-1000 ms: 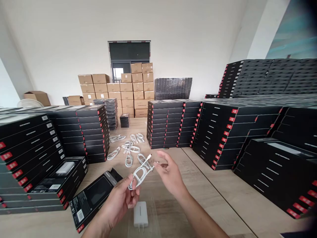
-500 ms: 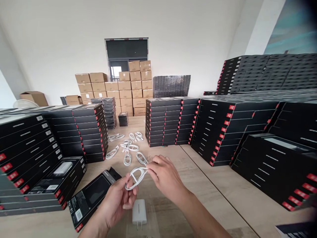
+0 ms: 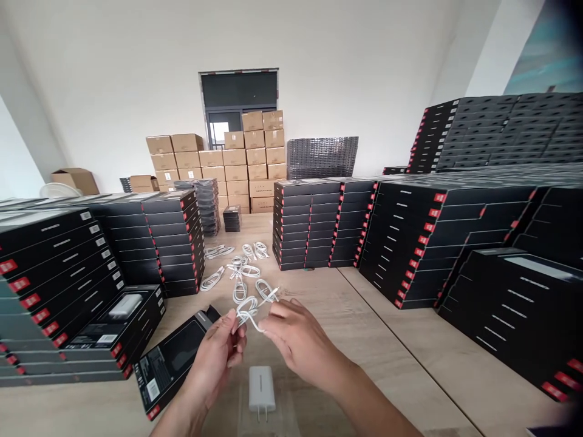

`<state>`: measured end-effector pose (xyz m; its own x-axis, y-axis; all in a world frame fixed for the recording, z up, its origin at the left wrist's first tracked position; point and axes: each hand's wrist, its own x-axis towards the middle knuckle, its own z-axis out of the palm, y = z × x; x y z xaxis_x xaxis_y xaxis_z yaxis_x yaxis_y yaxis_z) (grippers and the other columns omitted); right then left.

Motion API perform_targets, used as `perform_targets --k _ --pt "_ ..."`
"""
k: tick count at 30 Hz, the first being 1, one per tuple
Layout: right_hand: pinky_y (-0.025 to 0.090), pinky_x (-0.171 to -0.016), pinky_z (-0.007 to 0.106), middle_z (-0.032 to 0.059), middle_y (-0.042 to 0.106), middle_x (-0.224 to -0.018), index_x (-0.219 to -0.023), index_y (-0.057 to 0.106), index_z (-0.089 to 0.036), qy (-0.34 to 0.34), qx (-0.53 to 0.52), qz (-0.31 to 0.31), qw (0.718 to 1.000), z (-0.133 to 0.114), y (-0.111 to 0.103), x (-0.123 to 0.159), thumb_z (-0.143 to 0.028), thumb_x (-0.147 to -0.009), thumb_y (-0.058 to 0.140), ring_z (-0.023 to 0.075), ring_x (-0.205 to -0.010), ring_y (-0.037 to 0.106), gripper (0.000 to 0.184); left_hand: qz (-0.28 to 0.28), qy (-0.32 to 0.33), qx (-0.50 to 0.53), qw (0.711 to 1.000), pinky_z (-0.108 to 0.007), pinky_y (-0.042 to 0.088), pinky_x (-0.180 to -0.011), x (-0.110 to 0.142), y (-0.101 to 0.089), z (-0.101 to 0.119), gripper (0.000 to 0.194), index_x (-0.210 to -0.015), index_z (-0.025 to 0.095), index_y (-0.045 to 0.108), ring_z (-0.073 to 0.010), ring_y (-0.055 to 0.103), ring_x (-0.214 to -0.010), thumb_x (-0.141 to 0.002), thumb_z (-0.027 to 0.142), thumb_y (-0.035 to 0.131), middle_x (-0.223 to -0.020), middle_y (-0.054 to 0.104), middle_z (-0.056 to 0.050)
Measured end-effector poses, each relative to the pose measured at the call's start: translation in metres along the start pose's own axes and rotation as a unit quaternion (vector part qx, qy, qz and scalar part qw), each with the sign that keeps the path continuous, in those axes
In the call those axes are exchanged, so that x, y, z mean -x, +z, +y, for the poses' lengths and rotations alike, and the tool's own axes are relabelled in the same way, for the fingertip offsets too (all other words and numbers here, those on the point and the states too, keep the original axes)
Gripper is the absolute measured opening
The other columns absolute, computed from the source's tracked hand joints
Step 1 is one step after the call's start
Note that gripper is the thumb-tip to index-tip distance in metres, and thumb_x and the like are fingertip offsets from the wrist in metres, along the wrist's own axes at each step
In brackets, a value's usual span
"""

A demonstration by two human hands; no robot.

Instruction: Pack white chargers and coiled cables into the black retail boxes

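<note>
A coiled white charging cable (image 3: 246, 308) is held between both hands above the table. My left hand (image 3: 223, 343) pinches the coil's left side between thumb and fingers. My right hand (image 3: 296, 331) is closed on a section of the same cable at its right, and a cable end points up near the knuckles. Below the hands a white charger plug (image 3: 261, 388) lies on the table with its two prongs toward me. By my left forearm lies a black box (image 3: 175, 355) with its far end flap open. Several more coiled white cables (image 3: 239, 291) lie beyond the hands.
Stacked black boxes (image 3: 173, 243) rise on the left, with another white charger (image 3: 125, 306) on a lower stack. More black box stacks (image 3: 323, 224) stand ahead and to the right. Brown cartons (image 3: 237, 173) are piled against the back wall. A seam runs across the wooden table (image 3: 364, 364).
My right hand has drawn its cable section down and toward me, bending it across the coil. The left hand keeps its hold. The whole view has shifted slightly.
</note>
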<state>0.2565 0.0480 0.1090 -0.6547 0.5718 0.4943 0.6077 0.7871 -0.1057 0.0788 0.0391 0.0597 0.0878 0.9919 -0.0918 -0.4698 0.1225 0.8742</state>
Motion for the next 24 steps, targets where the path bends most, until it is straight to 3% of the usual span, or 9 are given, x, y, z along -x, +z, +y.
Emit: perform_targets --k 5,9,12,16,19,24 --pt "0.037 -0.065 0.026 0.0002 0.062 -0.081 -0.078 0.058 -0.023 0.011 -0.015 -0.012 1.0 -0.005 0.004 0.002 -0.012 -0.088 0.047 0.015 -0.071 0.053 0.019 0.01 0.002 -0.023 1.0 -0.018 0.016 -0.042 -0.001 -0.003 0.001 0.045 -0.067 0.02 0.042 -0.0056 0.037 -0.049 -0.073 0.059 0.064 -0.064 0.051 0.004" --pt "0.035 -0.059 0.027 0.002 0.06 -0.076 -0.079 0.056 -0.021 0.109 0.03 0.057 0.992 -0.002 0.009 0.004 -0.013 -0.089 0.044 0.016 -0.064 0.052 0.018 0.032 -0.025 -0.123 0.992 -0.019 0.018 -0.044 -0.002 -0.004 0.001 0.049 -0.064 0.019 0.043 -0.0058 0.035 -0.047 -0.068 0.063 0.064 -0.058 0.047 0.005" --pt "0.036 -0.06 0.028 0.0036 0.059 -0.076 -0.081 0.057 -0.021 0.139 0.044 0.115 0.983 0.0 0.012 0.004 -0.018 -0.093 0.04 0.017 -0.065 0.053 0.021 0.008 -0.024 -0.195 0.981 -0.02 0.018 -0.045 -0.001 -0.002 0.001 0.054 -0.059 0.02 0.038 -0.0064 0.032 -0.047 -0.067 0.067 0.062 -0.053 0.043 0.006" --pt "0.04 -0.062 0.026 0.0025 0.061 -0.077 -0.086 0.056 -0.021 0.148 -0.079 0.146 0.975 -0.005 0.017 0.003 -0.023 -0.096 0.038 0.0161 -0.067 0.056 0.021 -0.048 -0.026 -0.206 0.977 -0.021 0.017 -0.047 0.003 0.002 0.002 0.053 -0.062 0.02 0.039 -0.007 0.03 -0.048 -0.072 0.069 0.055 -0.055 0.043 0.006" --pt "0.041 -0.06 0.025 0.0006 0.062 -0.072 -0.081 0.056 -0.022 0.195 -0.178 0.135 0.955 -0.011 0.021 0.0 -0.028 -0.095 0.041 0.0158 -0.065 0.057 0.022 -0.043 -0.034 -0.196 0.979 -0.021 0.019 -0.049 0.006 0.004 0.002 0.05 -0.07 0.02 0.044 -0.008 0.031 -0.053 -0.071 0.069 0.056 -0.06 0.044 0.007" --pt "0.043 -0.061 0.026 0.0003 0.064 -0.069 -0.074 0.061 -0.021 0.265 -0.269 0.112 0.919 -0.006 0.021 -0.004 -0.034 -0.09 0.048 0.0173 -0.066 0.058 0.024 -0.044 -0.011 -0.199 0.979 -0.021 0.024 -0.053 0.007 0.004 0.0 0.05 -0.067 0.021 0.043 -0.0095 0.03 -0.06 -0.069 0.068 0.06 -0.062 0.038 0.007"
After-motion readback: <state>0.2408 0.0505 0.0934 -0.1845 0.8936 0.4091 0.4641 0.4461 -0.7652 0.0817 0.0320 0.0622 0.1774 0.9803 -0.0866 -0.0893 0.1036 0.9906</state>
